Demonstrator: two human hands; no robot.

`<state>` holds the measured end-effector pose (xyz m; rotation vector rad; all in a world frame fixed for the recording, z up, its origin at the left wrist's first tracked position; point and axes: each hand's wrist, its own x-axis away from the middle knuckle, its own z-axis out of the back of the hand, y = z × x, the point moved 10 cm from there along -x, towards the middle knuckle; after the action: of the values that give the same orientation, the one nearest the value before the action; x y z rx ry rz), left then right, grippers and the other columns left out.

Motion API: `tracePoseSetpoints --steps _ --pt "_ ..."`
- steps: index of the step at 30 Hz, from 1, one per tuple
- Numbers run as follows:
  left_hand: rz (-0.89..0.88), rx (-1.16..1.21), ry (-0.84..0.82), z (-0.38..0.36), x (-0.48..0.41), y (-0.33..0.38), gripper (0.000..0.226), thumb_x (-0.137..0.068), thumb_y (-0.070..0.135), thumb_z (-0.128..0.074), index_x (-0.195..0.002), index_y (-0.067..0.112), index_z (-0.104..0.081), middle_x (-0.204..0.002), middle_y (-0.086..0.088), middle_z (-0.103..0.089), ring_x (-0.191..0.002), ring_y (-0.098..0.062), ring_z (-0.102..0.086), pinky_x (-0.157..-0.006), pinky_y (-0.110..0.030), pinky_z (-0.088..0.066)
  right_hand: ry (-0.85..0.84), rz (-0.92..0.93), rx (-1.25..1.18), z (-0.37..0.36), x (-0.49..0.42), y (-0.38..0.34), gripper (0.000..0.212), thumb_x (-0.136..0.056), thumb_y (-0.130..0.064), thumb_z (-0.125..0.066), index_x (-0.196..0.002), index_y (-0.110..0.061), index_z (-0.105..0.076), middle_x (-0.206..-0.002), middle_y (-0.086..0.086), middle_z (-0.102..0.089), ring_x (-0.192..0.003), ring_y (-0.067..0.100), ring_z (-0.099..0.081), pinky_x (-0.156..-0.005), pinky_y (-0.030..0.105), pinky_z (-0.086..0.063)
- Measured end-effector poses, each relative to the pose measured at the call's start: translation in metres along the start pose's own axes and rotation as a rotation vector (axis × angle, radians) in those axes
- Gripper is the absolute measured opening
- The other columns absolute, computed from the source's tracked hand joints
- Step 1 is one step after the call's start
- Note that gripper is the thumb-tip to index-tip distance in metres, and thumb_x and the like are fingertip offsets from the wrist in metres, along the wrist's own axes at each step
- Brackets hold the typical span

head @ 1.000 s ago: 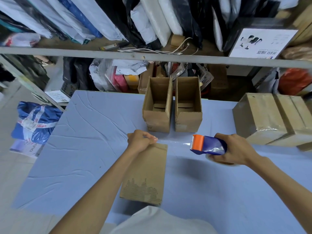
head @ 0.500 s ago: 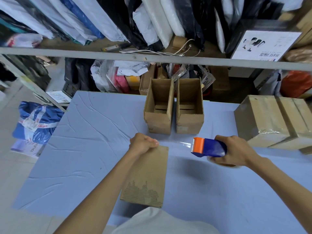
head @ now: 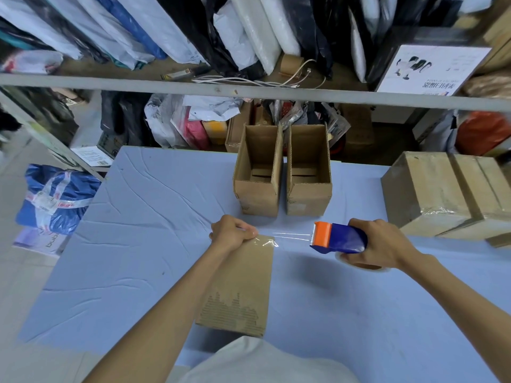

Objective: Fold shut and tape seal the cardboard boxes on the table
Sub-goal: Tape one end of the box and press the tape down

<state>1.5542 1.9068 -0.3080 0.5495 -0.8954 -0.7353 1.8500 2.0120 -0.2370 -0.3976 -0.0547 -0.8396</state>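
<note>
A: How far has the person got?

B: Partway, by the look of it. On the pale blue cloth-covered table (head: 138, 244), a closed brown cardboard box (head: 240, 283) lies lengthwise near the middle of the near edge. The left hand (head: 232, 233) is clenched over the box's far end, fingers curled down on it, seemingly pinning the start of a clear tape strip (head: 293, 236).

A: And the other hand?

B: The right hand (head: 384, 244) is wrapped round a blue tape dispenser with an orange head (head: 340, 237), held to the right of the box, above the cloth. The strip runs taut from the box's far right corner to the dispenser. So this seal looks begun, not finished: the tape is neither pressed down along its length nor cut.

A: What is left after that?

B: Two open-topped brown cardboard boxes (head: 255, 197) stand side by side toward the far edge, flaps up, neither folded nor taped.

A: Anything done?

B: Glossy-taped brown cardboard boxes (head: 431, 194) sit at the right edge, apparently sealed. Their number cannot be told, as they run out of view.
</note>
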Motion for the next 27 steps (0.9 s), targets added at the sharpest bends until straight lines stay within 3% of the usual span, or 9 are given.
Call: tracePoseSetpoints --steps 9,11,13,14,17,19,23,25,27 --pt "-0.093 -0.082 0.167 0.006 0.01 0.009 0.005 -0.077 0.037 -0.077 -0.08 0.035 -0.073 -0.094 0.019 -0.064 -0.115 -0.016 -0.053 -0.102 -0.044 -0.039 -0.04 -0.015 0.014 -0.004 0.0 -0.001 0.055 -0.068 -0.058 -0.076 -0.107 -0.026 -0.054 -0.09 -0.013 -0.066 -0.073 0.01 -0.059 -0.062 0.016 -0.046" --pt "-0.096 -0.102 0.147 0.005 0.008 0.008 0.036 -0.077 0.039 -0.077 -0.112 0.04 -0.066 -0.116 0.009 -0.062 -0.122 -0.021 -0.049 -0.105 -0.047 -0.037 -0.07 -0.022 0.03 -0.007 0.0 -0.002 0.058 -0.069 -0.057 -0.076 -0.111 -0.025 -0.053 -0.096 -0.011 -0.068 -0.078 0.01 -0.059 -0.067 0.018 -0.048" --pt "-0.05 -0.069 0.045 0.001 0.002 0.002 0.085 -0.076 0.042 -0.079 -0.146 0.042 -0.031 -0.134 0.001 -0.053 -0.127 -0.026 -0.045 -0.106 -0.05 -0.037 -0.099 -0.035 0.044 -0.01 -0.002 -0.002 0.06 -0.07 -0.055 -0.076 -0.115 -0.024 -0.052 -0.101 -0.01 -0.067 -0.082 0.008 -0.057 -0.069 0.017 -0.047" --pt "-0.038 -0.054 0.026 0.001 0.0 0.001 0.096 -0.075 0.043 -0.079 -0.15 0.041 -0.02 -0.138 -0.002 -0.049 -0.129 -0.029 -0.043 -0.106 -0.049 -0.037 -0.107 -0.04 0.053 -0.011 -0.004 -0.003 0.061 -0.071 -0.055 -0.076 -0.116 -0.024 -0.051 -0.103 -0.01 -0.067 -0.083 0.007 -0.056 -0.07 0.017 -0.047" --pt "-0.066 -0.138 0.121 0.007 0.01 0.008 0.09 -0.078 0.046 -0.075 -0.15 0.036 -0.022 -0.141 -0.008 -0.038 -0.135 -0.029 -0.027 -0.111 -0.045 -0.029 -0.132 -0.05 0.084 -0.013 -0.007 -0.005 0.063 -0.073 -0.056 -0.075 -0.121 -0.024 -0.049 -0.11 -0.009 -0.067 -0.093 0.011 -0.06 -0.074 0.017 -0.048" --pt "-0.077 -0.306 0.192 0.003 0.029 0.017 0.092 -0.079 0.056 -0.068 -0.151 0.027 -0.018 -0.149 -0.01 -0.02 -0.14 -0.031 -0.008 -0.114 -0.052 -0.017 -0.149 -0.059 0.093 -0.017 -0.008 -0.005 0.066 -0.073 -0.056 -0.075 -0.123 -0.024 -0.047 -0.114 -0.008 -0.066 -0.1 0.014 -0.061 -0.077 0.019 -0.05" --pt "0.084 -0.616 0.038 -0.038 0.053 0.004 0.141 -0.057 0.083 -0.063 -0.15 0.018 0.02 -0.154 -0.013 0.03 -0.143 -0.041 0.022 -0.108 -0.069 -0.006 -0.172 -0.082 0.107 -0.02 -0.004 -0.006 0.069 -0.073 -0.055 -0.075 -0.126 -0.024 -0.045 -0.118 -0.008 -0.064 -0.104 0.015 -0.06 -0.079 0.019 -0.05" --pt "0.104 -0.683 0.008 -0.047 0.053 -0.001 0.146 -0.054 0.077 -0.07 -0.149 0.017 0.023 -0.153 -0.015 0.033 -0.142 -0.045 0.022 -0.105 -0.072 -0.01 -0.177 -0.083 0.113 -0.019 -0.001 -0.008 0.07 -0.073 -0.055 -0.075 -0.127 -0.024 -0.044 -0.119 -0.008 -0.063 -0.106 0.015 -0.06 -0.078 0.018 -0.049" --pt "0.071 -0.638 0.053 -0.04 0.052 0.006 0.136 -0.054 0.072 -0.072 -0.152 0.016 0.004 -0.156 -0.013 0.016 -0.142 -0.044 0.008 -0.105 -0.067 -0.019 -0.173 -0.086 0.113 -0.015 0.002 -0.012 0.069 -0.073 -0.056 -0.075 -0.126 -0.025 -0.045 -0.119 -0.009 -0.064 -0.104 0.015 -0.06 -0.077 0.017 -0.049"
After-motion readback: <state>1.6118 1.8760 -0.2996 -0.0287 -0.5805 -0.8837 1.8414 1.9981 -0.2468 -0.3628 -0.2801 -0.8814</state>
